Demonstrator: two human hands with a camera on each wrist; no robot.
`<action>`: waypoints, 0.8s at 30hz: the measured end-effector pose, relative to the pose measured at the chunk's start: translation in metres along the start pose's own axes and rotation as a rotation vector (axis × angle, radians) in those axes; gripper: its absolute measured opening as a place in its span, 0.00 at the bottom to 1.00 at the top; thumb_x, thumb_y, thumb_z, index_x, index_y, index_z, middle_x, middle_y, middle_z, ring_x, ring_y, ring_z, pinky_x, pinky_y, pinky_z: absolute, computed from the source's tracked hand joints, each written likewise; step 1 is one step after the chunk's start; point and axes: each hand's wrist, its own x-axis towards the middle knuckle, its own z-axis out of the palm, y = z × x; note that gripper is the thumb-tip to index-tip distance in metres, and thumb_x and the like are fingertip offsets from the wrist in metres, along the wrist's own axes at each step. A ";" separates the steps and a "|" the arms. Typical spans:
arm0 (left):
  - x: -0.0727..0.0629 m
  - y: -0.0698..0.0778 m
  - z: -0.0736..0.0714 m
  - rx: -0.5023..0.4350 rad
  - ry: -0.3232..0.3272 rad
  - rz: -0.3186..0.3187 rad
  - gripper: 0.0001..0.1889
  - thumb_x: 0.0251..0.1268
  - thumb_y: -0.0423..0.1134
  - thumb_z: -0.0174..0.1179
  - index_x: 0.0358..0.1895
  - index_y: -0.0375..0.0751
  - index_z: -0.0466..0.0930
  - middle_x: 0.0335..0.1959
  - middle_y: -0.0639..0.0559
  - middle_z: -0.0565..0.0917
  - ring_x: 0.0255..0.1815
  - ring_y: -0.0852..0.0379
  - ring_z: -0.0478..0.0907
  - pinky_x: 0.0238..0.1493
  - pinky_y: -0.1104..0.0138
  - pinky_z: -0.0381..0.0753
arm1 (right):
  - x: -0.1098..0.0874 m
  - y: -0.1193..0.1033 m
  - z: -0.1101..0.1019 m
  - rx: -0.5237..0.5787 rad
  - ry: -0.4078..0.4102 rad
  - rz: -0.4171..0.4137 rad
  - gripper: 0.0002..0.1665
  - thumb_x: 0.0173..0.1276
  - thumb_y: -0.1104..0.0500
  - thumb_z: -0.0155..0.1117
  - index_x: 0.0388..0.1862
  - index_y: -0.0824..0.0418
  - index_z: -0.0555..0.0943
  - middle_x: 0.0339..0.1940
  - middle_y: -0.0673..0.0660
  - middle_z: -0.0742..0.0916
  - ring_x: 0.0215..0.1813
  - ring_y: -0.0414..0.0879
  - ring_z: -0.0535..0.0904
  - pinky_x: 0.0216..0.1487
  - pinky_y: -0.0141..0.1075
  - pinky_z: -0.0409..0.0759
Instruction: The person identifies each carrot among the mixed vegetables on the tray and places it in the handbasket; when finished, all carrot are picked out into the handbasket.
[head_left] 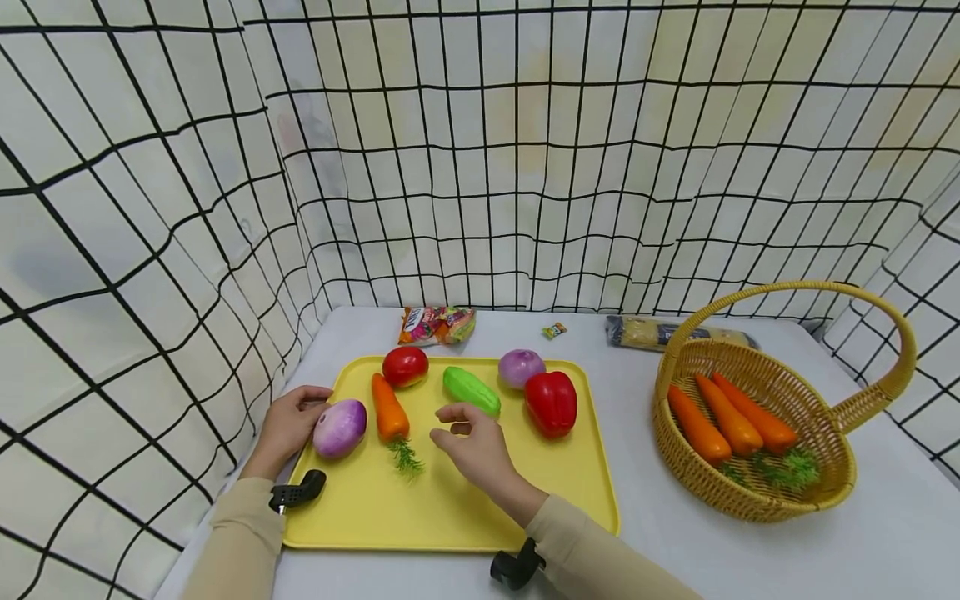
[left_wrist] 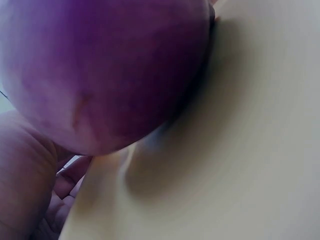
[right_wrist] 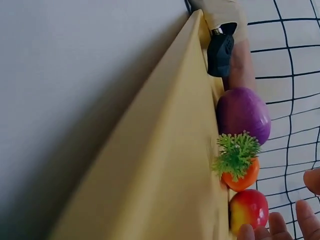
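My left hand [head_left: 288, 425] lies at the left rim of the yellow tray [head_left: 450, 533], fingers loosely bent beside a purple onion [head_left: 340, 429]. In the left wrist view that onion [left_wrist: 105, 70] fills the upper left, and part of the hand is hidden behind the tray edge. Over the middle of the tray hovers my right hand [head_left: 480, 450], fingers parted and nothing between them. Just beyond it lies a green cucumber [head_left: 471, 390]. A carrot [head_left: 389, 408] with a leafy top sits between the two hands, below a red-and-yellow fruit [head_left: 406, 367].
Another onion [head_left: 521, 367] and a red bell pepper [head_left: 551, 404] occupy the tray's right side. A handled wicker basket [head_left: 750, 510] with several carrots stands further right. Behind are a candy bag [head_left: 437, 326], a small sweet [head_left: 554, 331] and a long packet [head_left: 645, 332]. Black netting [head_left: 517, 150] encloses the table.
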 end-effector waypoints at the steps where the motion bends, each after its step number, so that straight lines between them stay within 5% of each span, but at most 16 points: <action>1: 0.000 0.000 0.000 -0.002 -0.001 0.002 0.17 0.67 0.41 0.60 0.54 0.36 0.80 0.46 0.40 0.85 0.37 0.62 0.77 0.36 0.74 0.74 | 0.003 0.000 0.004 -0.003 -0.003 -0.006 0.17 0.63 0.58 0.69 0.49 0.62 0.82 0.49 0.57 0.85 0.47 0.48 0.79 0.48 0.40 0.80; 8: -0.001 0.000 -0.001 -0.007 0.000 0.005 0.16 0.67 0.41 0.60 0.54 0.35 0.80 0.47 0.39 0.85 0.38 0.62 0.77 0.37 0.74 0.74 | 0.014 -0.003 0.034 -0.070 -0.040 -0.019 0.20 0.60 0.56 0.73 0.49 0.61 0.81 0.49 0.56 0.84 0.50 0.53 0.77 0.51 0.41 0.76; 15: 0.000 0.003 0.001 -0.014 -0.006 -0.015 0.17 0.67 0.41 0.60 0.54 0.36 0.79 0.46 0.40 0.85 0.37 0.63 0.77 0.36 0.74 0.74 | 0.023 -0.011 0.052 -0.193 -0.086 0.051 0.29 0.55 0.49 0.76 0.54 0.56 0.78 0.53 0.52 0.80 0.52 0.49 0.74 0.53 0.41 0.76; 19: 0.000 0.003 0.002 -0.019 -0.016 -0.015 0.17 0.67 0.42 0.60 0.54 0.35 0.79 0.46 0.40 0.85 0.37 0.63 0.78 0.36 0.74 0.75 | 0.029 -0.014 0.058 -0.217 -0.056 0.089 0.30 0.54 0.48 0.76 0.55 0.54 0.78 0.53 0.52 0.78 0.49 0.46 0.74 0.52 0.40 0.76; 24: -0.001 0.002 0.003 -0.015 0.002 -0.006 0.16 0.67 0.40 0.60 0.54 0.35 0.79 0.47 0.38 0.85 0.36 0.63 0.78 0.35 0.74 0.75 | 0.042 -0.011 0.063 -0.260 0.000 0.015 0.28 0.55 0.48 0.75 0.52 0.57 0.81 0.53 0.55 0.79 0.49 0.46 0.74 0.53 0.39 0.73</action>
